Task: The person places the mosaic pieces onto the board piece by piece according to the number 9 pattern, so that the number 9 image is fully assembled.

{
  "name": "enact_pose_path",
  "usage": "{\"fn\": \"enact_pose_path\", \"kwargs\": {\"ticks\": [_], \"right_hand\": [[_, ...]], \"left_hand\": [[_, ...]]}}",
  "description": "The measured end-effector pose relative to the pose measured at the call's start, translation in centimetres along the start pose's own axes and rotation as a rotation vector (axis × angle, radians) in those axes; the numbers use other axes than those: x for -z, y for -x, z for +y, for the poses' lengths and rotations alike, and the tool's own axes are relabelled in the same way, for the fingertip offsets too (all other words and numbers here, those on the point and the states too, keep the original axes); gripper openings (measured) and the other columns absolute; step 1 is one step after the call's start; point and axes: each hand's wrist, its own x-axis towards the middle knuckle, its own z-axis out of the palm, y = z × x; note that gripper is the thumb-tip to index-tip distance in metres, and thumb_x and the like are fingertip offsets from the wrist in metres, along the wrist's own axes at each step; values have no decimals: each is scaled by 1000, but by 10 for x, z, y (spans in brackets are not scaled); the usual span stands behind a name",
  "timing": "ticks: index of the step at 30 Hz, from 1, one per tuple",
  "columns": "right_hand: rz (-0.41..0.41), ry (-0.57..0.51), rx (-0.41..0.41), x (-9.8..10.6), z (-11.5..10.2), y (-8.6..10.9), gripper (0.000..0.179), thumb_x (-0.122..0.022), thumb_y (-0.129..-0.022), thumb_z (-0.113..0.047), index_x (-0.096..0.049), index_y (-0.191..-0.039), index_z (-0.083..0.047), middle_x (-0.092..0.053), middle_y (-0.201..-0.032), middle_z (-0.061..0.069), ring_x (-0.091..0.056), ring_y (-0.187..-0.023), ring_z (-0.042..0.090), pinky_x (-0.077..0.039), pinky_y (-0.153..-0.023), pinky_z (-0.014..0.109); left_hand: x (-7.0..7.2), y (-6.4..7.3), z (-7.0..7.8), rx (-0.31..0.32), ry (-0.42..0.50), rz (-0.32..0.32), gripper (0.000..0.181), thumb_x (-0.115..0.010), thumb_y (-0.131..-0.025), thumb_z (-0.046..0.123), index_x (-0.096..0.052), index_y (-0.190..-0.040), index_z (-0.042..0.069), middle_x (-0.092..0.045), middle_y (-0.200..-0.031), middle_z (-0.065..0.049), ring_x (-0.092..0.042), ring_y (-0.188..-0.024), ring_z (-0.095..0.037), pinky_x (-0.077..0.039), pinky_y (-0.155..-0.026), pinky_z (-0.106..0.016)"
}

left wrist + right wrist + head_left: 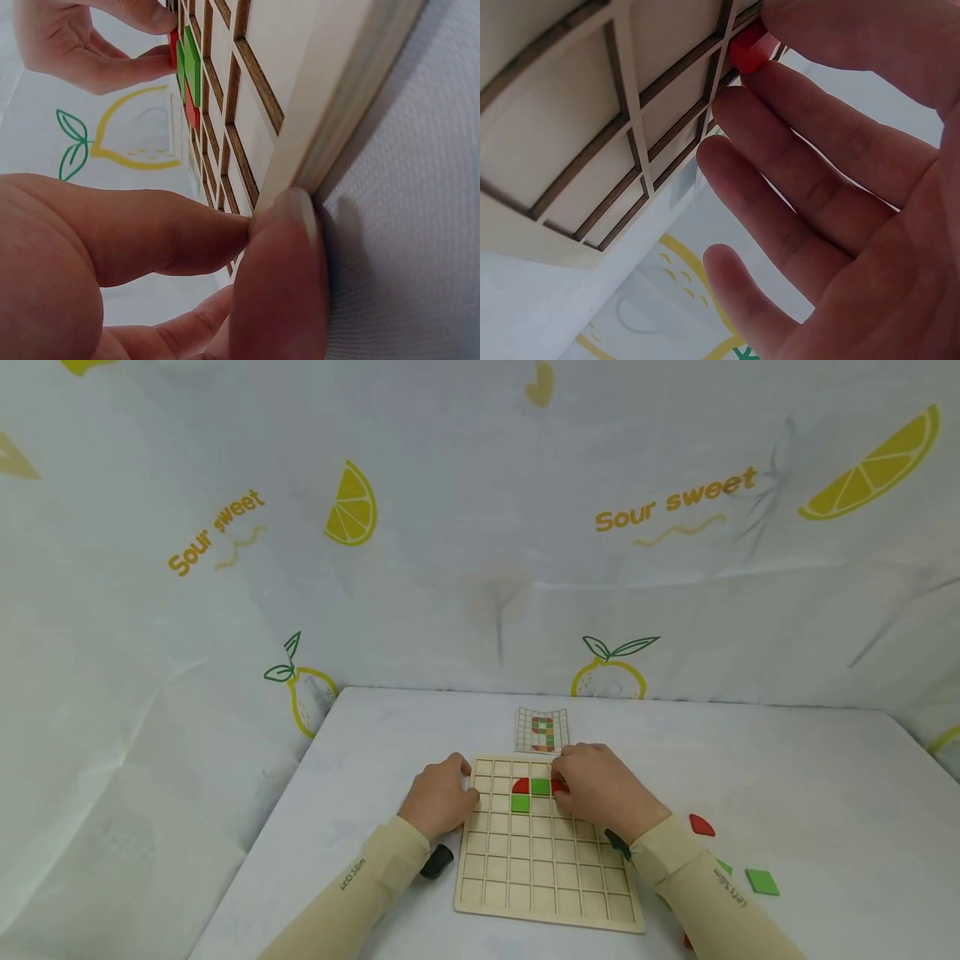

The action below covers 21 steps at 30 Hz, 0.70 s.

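A wooden grid board (542, 849) lies on the white table. My left hand (438, 797) grips its left edge, thumb and index finger pinching the rim in the left wrist view. Over the upper right cells, my right hand (606, 787) pinches a red tile (751, 49) between thumb and index finger, right at the grid; its other fingers are spread. Left of that tile, a green square tile (540, 787) sits in the same row, with a red quarter-circle tile (522, 787) beside it. Another green square (521, 804) lies just below the quarter circle.
Behind the board stands a small pattern card (542, 733) with a coloured grid figure. Right of the board lie a red quarter-circle tile (702, 825), a green square (762, 882) and other tiles partly hidden by the right sleeve. A black object (437, 862) is by the left wrist.
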Motion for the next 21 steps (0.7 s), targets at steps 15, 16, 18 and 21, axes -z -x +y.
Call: {"fn": "enact_pose_path", "kwargs": {"ticks": [15, 16, 18, 21], "right_hand": [[-14, 8, -21, 0, 0, -1, 8, -81, -89, -11, -75, -84, -13, -61, -78, -4, -52, -74, 15, -55, -90, 48], [-14, 6, -22, 0, -1, -1, 8, -81, -88, -11, -75, -84, -13, -61, -78, -4, -52, -74, 15, -55, -90, 48], [-15, 2, -25, 0, 0, -1, 7, -81, -88, -11, -75, -84, -13, -61, -78, -4, -52, -74, 15, -55, -90, 49], [-17, 0, -24, 0, 0, -1, 8, -81, -88, -11, -74, -84, -13, -61, -77, -4, -52, -74, 15, -55, -90, 49]], "left_hand": [[0, -1, 0, 5, -4, -3, 34, -66, -98, 14, -64, -129, 2, -62, -66, -3, -55, -55, -17, -43, -55, -29], [0, -2, 0, 5, -3, -3, 34, -66, -98, 14, -63, -129, 2, -62, -66, -3, -56, -54, -16, -43, -55, -29], [0, -2, 0, 7, -3, -6, 34, -66, -98, 14, -63, -130, 2, -63, -65, -3, -57, -53, -16, -43, -54, -28], [0, -3, 0, 7, -5, -6, 34, -66, -98, 14, -63, -130, 2, -63, -63, -3, -57, -52, -15, -44, -54, -28]]}}
